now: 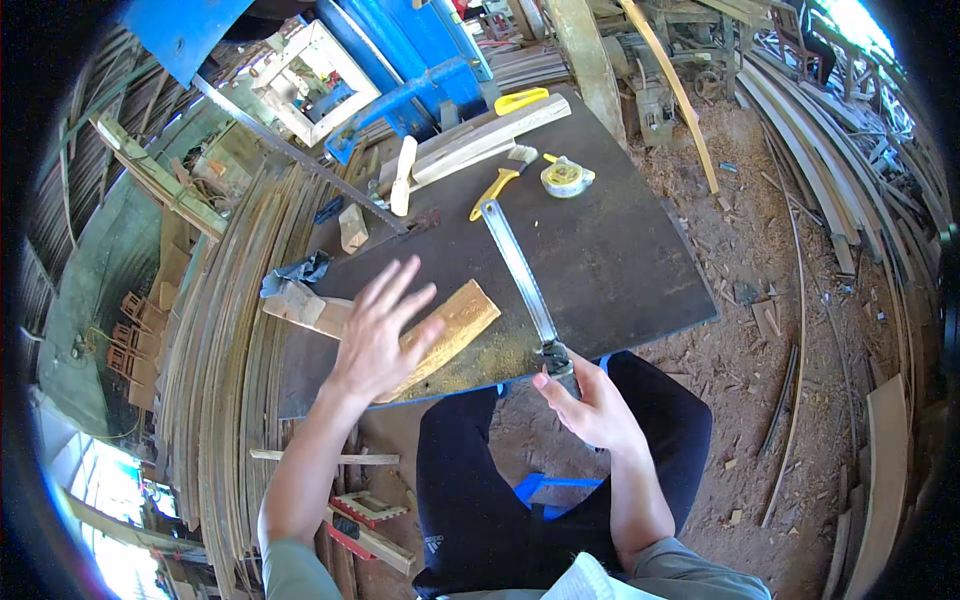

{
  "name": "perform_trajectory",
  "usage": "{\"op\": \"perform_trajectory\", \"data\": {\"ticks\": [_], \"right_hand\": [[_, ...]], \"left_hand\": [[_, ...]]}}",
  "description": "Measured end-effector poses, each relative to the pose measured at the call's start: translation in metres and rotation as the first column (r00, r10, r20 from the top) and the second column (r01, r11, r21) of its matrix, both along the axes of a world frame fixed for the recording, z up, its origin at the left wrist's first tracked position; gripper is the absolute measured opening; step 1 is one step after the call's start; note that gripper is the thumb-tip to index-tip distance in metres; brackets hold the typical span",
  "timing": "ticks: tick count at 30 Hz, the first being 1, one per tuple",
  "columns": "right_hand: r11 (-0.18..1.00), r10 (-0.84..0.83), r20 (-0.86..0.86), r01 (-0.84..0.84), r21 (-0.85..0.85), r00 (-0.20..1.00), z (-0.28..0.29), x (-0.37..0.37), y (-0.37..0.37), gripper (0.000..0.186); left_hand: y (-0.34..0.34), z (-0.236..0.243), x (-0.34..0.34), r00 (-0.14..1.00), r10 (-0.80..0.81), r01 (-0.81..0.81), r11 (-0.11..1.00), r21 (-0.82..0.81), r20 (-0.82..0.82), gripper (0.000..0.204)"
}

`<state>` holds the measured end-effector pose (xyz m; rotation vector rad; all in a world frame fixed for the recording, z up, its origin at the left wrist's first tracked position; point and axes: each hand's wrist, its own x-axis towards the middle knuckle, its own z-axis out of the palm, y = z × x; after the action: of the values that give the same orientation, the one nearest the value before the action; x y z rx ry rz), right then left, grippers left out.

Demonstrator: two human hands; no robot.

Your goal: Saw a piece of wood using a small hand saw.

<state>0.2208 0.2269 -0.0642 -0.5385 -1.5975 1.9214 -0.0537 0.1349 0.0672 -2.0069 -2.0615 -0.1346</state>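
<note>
My left hand (385,330) is spread with fingers apart over a short yellowish wooden piece (450,330) near the front of the dark work table (640,280); I cannot tell whether it touches it. My right hand (580,400) grips the dark head of a combination square (518,270) at the front edge, its steel rule pointing away from me. Under and left of my left hand lies a paler board (305,312), with a crumpled blue-grey wad (300,270) at its end. A yellow-handled brush (497,185) and a yellow tape measure (566,177) lie farther back.
A blue machine (410,60) stands behind, its narrow blade (290,150) running down to the table. Pale timber offcuts (480,140) lie at the back. Long boards are stacked left (210,380) and right (820,180). A seated person (822,50) is far right.
</note>
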Motion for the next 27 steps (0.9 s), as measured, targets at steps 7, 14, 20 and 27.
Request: {"op": "perform_trajectory", "data": {"ticks": [7, 14, 20, 27], "right_hand": [[0.995, -0.031, -0.011, 0.032, 0.095, 0.999, 0.012, 0.002, -0.002, 0.031], [0.968, -0.141, 0.153, 0.105, 0.226, 0.978, 0.037, 0.032, -0.021, 0.032], [0.928, -0.198, 0.187, 0.123, 0.352, 0.962, 0.045, 0.043, -0.063, 0.043], [0.76, -0.471, 0.155, 0.311, 0.571, 0.868, 0.027, 0.061, -0.122, 0.034]], "left_hand": [[-0.053, -0.013, 0.012, 0.94, 0.224, -0.226, 0.974, -0.025, 0.258, 0.103], [-0.043, -0.014, 0.01, 0.944, 0.238, -0.211, 0.968, -0.134, 0.229, 0.079], [-0.019, -0.003, 0.022, 0.95, 0.111, -0.103, 0.994, -0.043, 0.292, 0.067], [-0.015, -0.024, 0.014, 0.938, -0.036, 0.006, 0.996, 0.089, 0.346, 0.073]]}}
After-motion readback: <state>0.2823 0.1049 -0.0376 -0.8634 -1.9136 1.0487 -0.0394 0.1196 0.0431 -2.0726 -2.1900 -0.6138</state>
